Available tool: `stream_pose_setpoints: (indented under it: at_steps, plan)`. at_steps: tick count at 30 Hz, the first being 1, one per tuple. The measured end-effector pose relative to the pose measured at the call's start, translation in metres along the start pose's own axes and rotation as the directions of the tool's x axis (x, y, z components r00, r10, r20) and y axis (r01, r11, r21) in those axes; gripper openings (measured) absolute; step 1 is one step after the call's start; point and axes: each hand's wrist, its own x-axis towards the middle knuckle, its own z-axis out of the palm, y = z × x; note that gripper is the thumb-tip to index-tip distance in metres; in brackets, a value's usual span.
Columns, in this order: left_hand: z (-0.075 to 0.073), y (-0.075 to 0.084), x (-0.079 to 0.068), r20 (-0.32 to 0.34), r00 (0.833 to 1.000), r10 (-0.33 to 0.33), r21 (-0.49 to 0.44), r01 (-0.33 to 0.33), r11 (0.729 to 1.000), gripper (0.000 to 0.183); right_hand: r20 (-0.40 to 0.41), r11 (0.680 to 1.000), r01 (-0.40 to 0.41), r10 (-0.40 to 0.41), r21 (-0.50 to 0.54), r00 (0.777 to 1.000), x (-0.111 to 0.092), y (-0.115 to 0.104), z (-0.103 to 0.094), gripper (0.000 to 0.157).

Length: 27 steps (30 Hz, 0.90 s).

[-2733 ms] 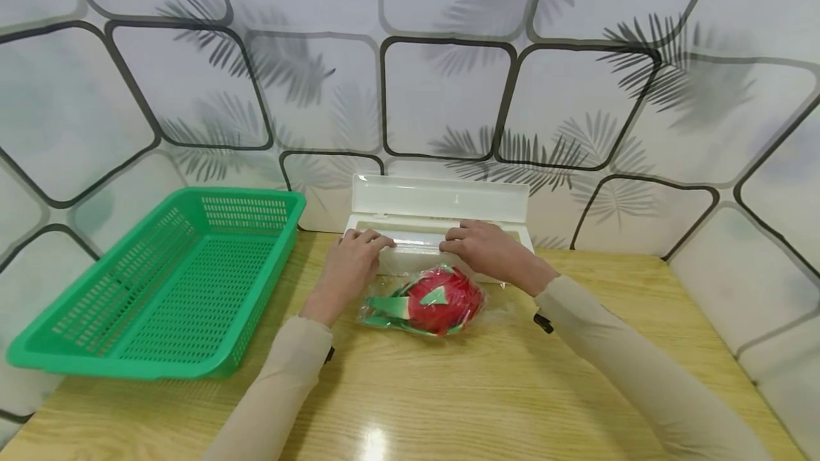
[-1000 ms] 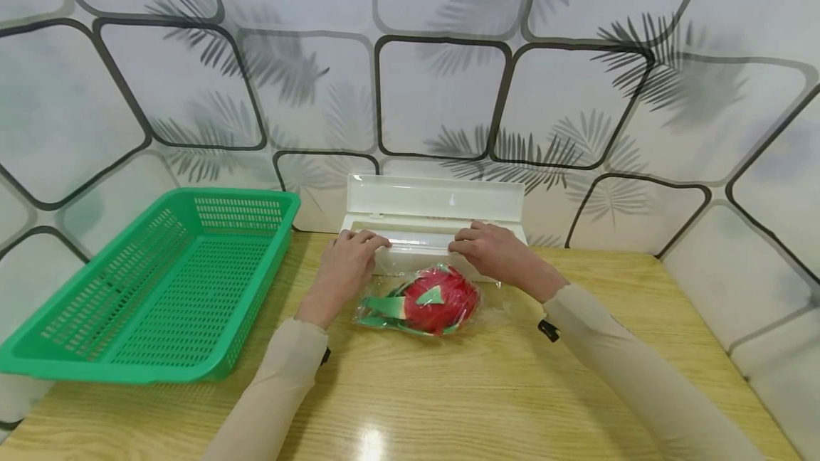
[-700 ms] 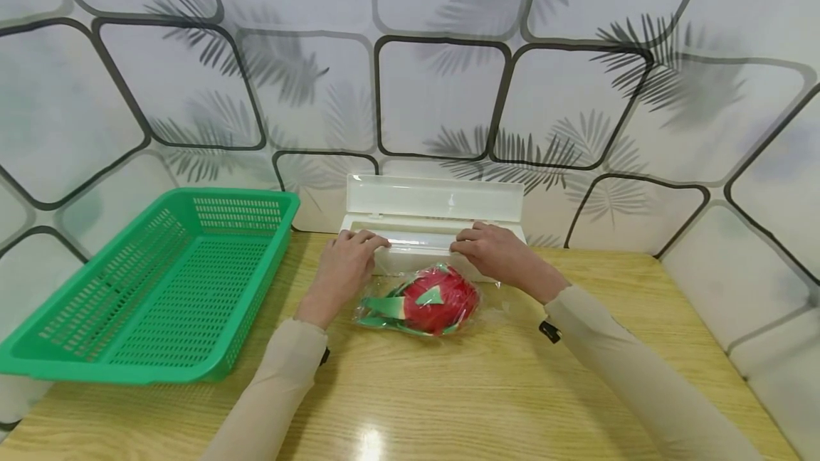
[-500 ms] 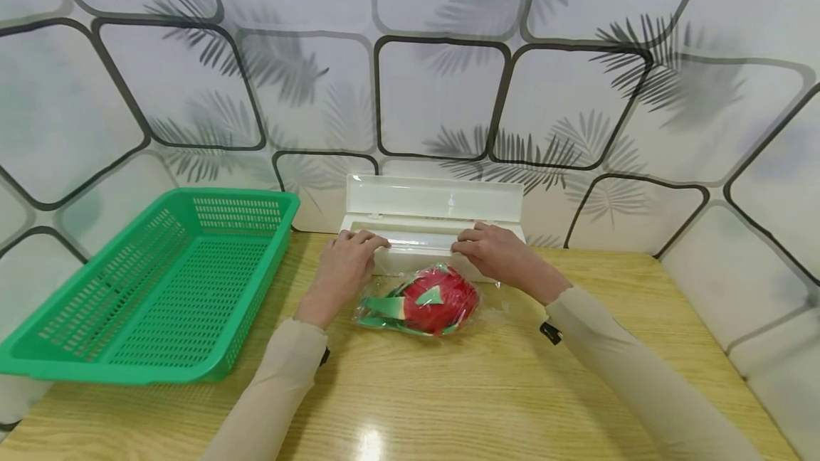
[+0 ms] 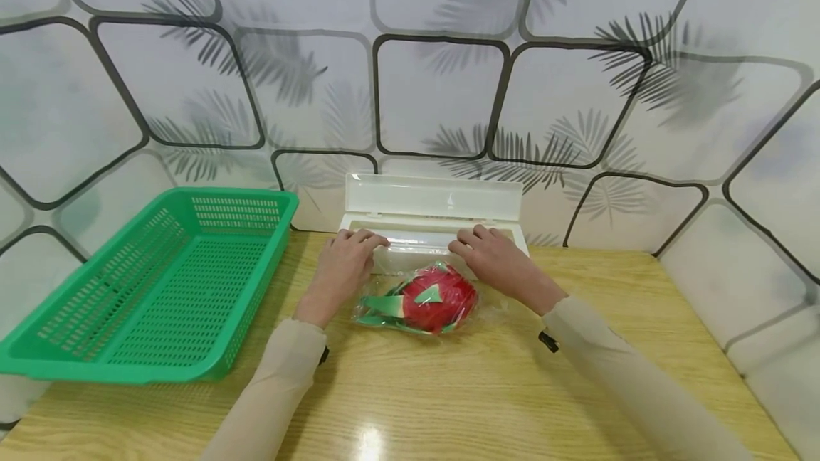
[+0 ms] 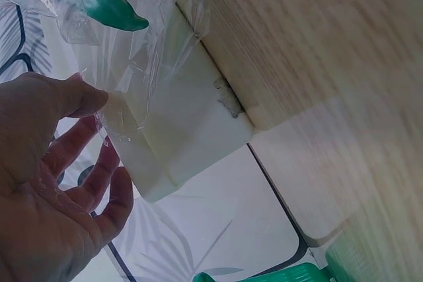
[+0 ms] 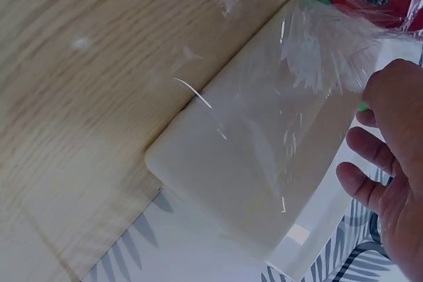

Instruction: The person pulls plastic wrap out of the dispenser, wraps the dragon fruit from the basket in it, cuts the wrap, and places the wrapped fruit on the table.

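Note:
A white cling film box (image 5: 435, 199) stands against the wall with its lid up, and a roll of film lies inside. In front of it a red dragon fruit (image 5: 442, 299) with green scales rests on the table in clear cling film (image 6: 140, 64). My left hand (image 5: 342, 265) pinches the film at the box's front edge, thumb in front and fingers behind. Further right along that edge, my right hand (image 5: 496, 262) pinches the film, thumb and forefinger together beside a small green bit. Film drapes over the box's front in both wrist views.
A green plastic basket (image 5: 134, 378) with slotted sides stands on the left of the wooden table (image 5: 435, 404). Patterned wall panels (image 5: 442, 98) rise behind the table and along its right side.
My right hand has slid right along the box's front edge, then slightly back left in the last half second. My left hand keeps its place on the edge. The view has shifted slightly.

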Motion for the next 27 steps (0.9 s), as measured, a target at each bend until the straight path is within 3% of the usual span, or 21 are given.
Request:
stream_pose_setpoints:
  at_steps: [8, 14, 27]
  plan:
    - [0.001, 0.000, 0.000, -0.004, 1.000, 0.000, -0.002, 0.000, 1.000, 0.030, 0.013, 0.996, -0.067, 0.068, -0.060, 0.998, -0.006, -0.006, -0.002, 0.026]
    - [-0.001, 0.001, -0.001, -0.003, 1.000, -0.001, -0.003, 0.001, 1.000, 0.030, -0.012, 0.990, -0.142, 0.142, -0.007, 0.990, -0.012, -0.008, 0.001, 0.027]
    - [0.001, 0.001, -0.001, -0.029, 1.000, 0.000, -0.018, -0.001, 1.000, 0.029, -0.072, 0.973, -0.213, 0.220, 0.092, 0.973, -0.015, -0.010, 0.002, 0.035]
